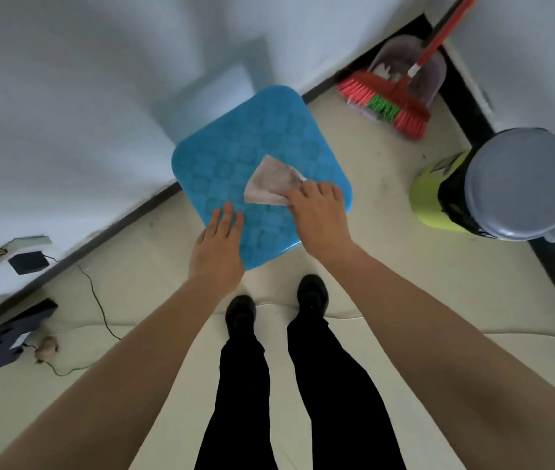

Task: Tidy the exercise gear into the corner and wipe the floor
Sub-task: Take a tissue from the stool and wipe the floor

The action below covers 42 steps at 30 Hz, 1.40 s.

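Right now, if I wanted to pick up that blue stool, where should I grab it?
Probably by two opposite edges of the stool seat, one hand each side, reaching down from above. The top is flat and square with rounded corners and shows no handle. The left hand already lies flat near one edge; the right hand holds a cloth.

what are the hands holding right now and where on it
The right hand pinches a greyish cloth at its near right corner, pressing it on the blue stool. The left hand holds nothing; it lies flat on the stool's near edge.
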Each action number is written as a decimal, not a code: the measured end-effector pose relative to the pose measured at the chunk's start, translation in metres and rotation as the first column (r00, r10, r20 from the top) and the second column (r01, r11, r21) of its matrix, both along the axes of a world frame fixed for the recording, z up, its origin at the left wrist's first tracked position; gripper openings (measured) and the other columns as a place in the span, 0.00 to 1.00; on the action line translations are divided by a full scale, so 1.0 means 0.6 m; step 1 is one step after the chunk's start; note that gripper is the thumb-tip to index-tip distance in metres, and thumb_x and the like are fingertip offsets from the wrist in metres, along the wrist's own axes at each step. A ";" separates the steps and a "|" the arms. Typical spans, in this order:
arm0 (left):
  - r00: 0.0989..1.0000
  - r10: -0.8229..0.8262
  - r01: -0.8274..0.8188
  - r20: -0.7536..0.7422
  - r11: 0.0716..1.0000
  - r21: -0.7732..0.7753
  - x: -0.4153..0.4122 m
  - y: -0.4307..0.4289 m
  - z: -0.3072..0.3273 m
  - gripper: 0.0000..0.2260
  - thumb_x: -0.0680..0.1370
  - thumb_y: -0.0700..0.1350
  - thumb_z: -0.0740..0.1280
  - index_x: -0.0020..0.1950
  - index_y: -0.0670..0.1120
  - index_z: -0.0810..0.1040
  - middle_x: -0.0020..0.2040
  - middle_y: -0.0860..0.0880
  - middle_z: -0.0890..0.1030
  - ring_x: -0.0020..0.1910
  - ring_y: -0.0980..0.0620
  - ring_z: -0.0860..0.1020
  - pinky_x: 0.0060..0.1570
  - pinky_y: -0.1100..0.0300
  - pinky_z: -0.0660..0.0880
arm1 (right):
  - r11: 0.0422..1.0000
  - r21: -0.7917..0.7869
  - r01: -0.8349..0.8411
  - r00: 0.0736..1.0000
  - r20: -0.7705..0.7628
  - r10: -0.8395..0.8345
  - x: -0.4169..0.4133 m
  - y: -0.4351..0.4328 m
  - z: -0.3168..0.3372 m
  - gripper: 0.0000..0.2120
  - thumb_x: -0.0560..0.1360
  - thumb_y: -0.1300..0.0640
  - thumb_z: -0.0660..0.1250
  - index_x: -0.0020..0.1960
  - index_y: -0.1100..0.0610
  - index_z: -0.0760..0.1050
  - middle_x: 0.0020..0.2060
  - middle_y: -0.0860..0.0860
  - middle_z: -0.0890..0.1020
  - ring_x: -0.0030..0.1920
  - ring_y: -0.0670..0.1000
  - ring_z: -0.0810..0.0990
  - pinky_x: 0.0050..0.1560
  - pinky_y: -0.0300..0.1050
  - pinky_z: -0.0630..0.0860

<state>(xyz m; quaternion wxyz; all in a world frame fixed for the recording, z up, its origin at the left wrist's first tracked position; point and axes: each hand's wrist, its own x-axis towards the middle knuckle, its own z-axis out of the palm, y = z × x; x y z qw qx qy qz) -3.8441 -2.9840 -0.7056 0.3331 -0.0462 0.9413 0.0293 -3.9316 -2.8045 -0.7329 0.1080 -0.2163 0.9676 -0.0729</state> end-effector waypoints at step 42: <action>0.032 -0.317 0.959 -0.948 -0.259 0.119 0.958 0.975 0.968 0.27 0.82 0.52 0.51 0.80 0.44 0.55 0.81 0.44 0.51 0.80 0.43 0.51 0.74 0.37 0.53 | -0.158 -0.850 0.503 -0.538 -0.165 -0.827 1.504 0.656 0.979 0.08 0.78 0.56 0.61 0.53 0.46 0.75 0.36 0.44 0.81 0.37 0.49 0.81 0.38 0.53 0.79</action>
